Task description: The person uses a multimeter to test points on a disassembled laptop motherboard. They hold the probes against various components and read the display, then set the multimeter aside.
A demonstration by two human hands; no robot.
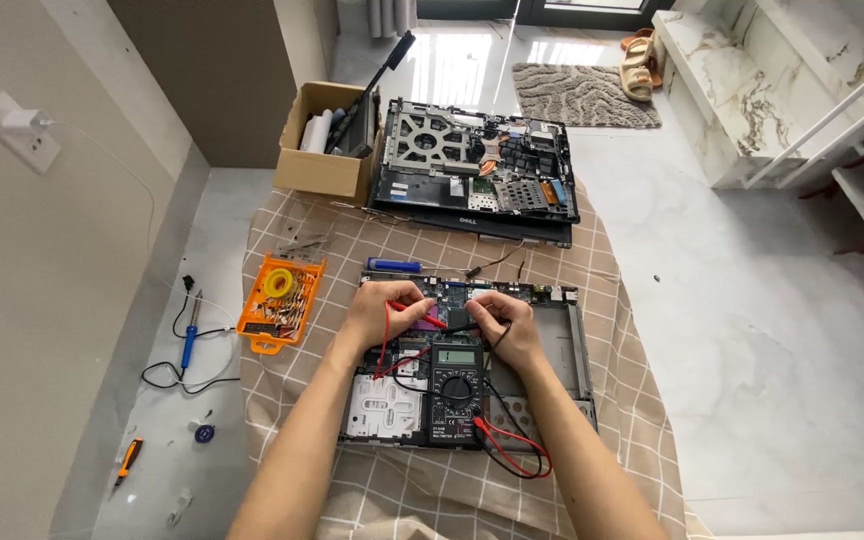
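Observation:
An opened laptop base [574, 345] with its circuit board exposed lies on a beige checked cloth [372, 240]. A black multimeter [455, 392] rests on it, with red and black leads curling off at its lower right. My left hand [384, 312] holds the red probe [422, 318] with its tip on the board. My right hand [507, 322] pinches the black probe [464, 327] against the board, just above the meter.
A second stripped laptop chassis [474, 170] lies at the cloth's far end beside a cardboard box [322, 150] of parts. An orange parts tray [280, 300] and a blue pen-like tool [394, 265] sit on my left. A soldering iron [189, 340] and an orange cutter [128, 458] lie on the floor.

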